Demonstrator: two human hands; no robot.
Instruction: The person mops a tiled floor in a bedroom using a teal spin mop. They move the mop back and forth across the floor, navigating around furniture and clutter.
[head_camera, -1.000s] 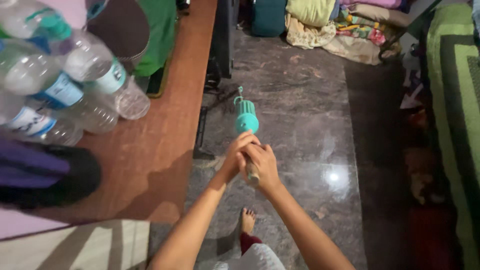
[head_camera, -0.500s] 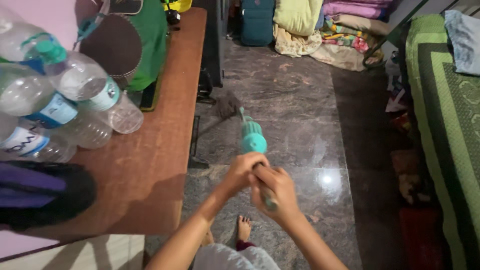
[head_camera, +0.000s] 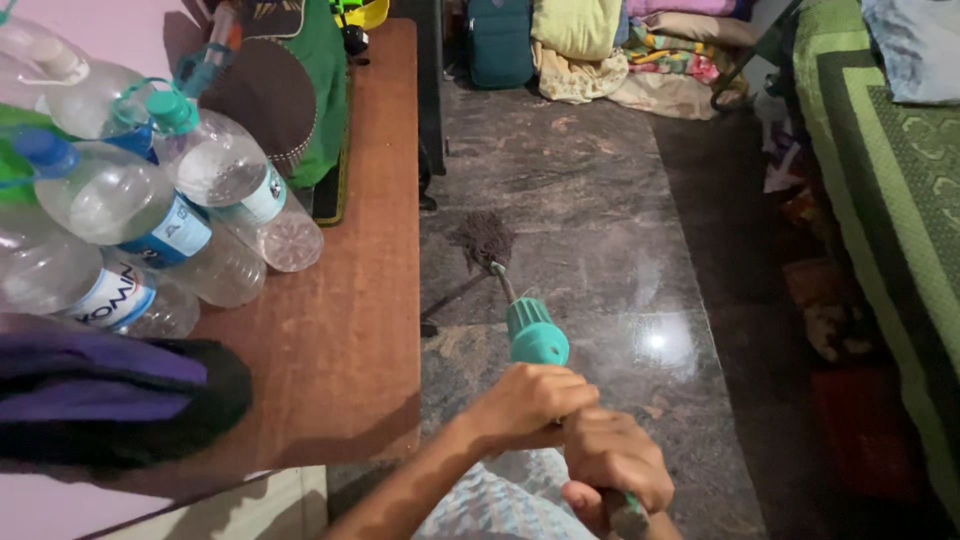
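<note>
1. Both hands close around the handle of a mop (head_camera: 527, 325): the left hand (head_camera: 527, 405) has its grip wrapped tight just below the teal collar, and the right hand (head_camera: 615, 462) clasps the shaft nearer the body, touching the left.
2. The mop's thin shaft runs up and away from the hands to a dark stringy mop head (head_camera: 484, 238), which rests on the polished stone floor (head_camera: 640, 250) beside the bench leg.
3. A bright glare spot lies on the floor just right of the teal collar.
4. To the left stands a brown wooden bench (head_camera: 350, 300) carrying a heap of clear plastic water bottles (head_camera: 170, 215) lying on their sides, with blue and green caps.
5. A purple and black cloth bundle (head_camera: 100, 395) sits at the bench's near edge; a green garment (head_camera: 325, 90) hangs at its far end.
6. A bed with a green patterned cover (head_camera: 885, 180) lines the right side, well apart from the mop.
7. Folded bedding and a teal suitcase (head_camera: 497, 40) stand against the far wall.
</note>
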